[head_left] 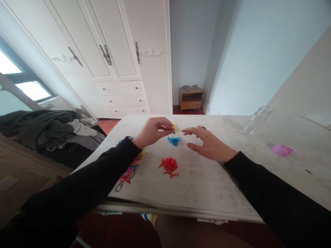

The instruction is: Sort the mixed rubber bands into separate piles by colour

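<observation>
My left hand (154, 132) is raised over the table, thumb and fingertips pinched on a small black hair tie (174, 132). Facing it, my right hand (205, 142) has its fingers apart and holds nothing. Beneath and between the hands lies a small heap of blue hair ties (174, 140), with yellow ones (176, 127) just behind. Closer to me is a heap of red hair ties (169, 165). A mixed-colour pile (129, 171) is partly covered by my left forearm. Some black hair ties (203, 127) show behind my right hand.
On the right of the white table (201, 193) a clear glass jar (258, 119) stands near a pink item (281, 150), possibly a balloon. Dark clothes (43, 132) are heaped at the left. A white wardrobe (119, 62) and a small wooden cabinet (191, 99) stand beyond.
</observation>
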Tool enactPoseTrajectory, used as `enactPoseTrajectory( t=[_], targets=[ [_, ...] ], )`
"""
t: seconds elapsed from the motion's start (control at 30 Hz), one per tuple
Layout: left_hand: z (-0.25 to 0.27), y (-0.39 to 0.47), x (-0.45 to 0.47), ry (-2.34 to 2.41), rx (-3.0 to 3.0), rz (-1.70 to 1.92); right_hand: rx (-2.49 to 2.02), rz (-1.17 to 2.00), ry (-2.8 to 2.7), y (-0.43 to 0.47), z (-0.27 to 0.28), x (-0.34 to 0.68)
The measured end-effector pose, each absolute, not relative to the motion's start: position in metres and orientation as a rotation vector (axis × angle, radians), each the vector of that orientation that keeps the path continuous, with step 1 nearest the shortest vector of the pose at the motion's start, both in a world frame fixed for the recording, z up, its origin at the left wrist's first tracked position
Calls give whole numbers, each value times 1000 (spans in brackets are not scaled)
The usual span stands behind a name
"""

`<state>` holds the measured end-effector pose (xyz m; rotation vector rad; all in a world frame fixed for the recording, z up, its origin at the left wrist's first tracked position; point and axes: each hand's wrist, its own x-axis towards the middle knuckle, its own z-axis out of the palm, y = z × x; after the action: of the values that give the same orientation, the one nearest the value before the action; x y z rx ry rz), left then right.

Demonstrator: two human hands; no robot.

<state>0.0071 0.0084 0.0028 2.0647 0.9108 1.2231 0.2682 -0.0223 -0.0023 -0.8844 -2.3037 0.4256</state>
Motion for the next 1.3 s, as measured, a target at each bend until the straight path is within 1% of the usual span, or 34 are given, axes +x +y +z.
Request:
enactPoseTrajectory(
  t=[0.2, 0.77, 0.83, 1.0, 1.3],
  targets=[
    [3, -3, 13, 831, 2120, 1184, -687, 482, -2435, -31, -1, 261],
    [-1, -2, 14, 846, 2139, 1136, -619, 524, -2421, -28, -1, 263],
    [-3, -1, 13, 867, 2151, 1134, -670, 495, -2369, -24, 0, 266],
    [-5, 0, 14, 919, 2131, 1132, -1042, 437, -2156, -8, -6, 279],
    [-5, 3, 14, 920, 2111, 1133, -1363, 215, -1894, 16, -4, 311]
  ],
)
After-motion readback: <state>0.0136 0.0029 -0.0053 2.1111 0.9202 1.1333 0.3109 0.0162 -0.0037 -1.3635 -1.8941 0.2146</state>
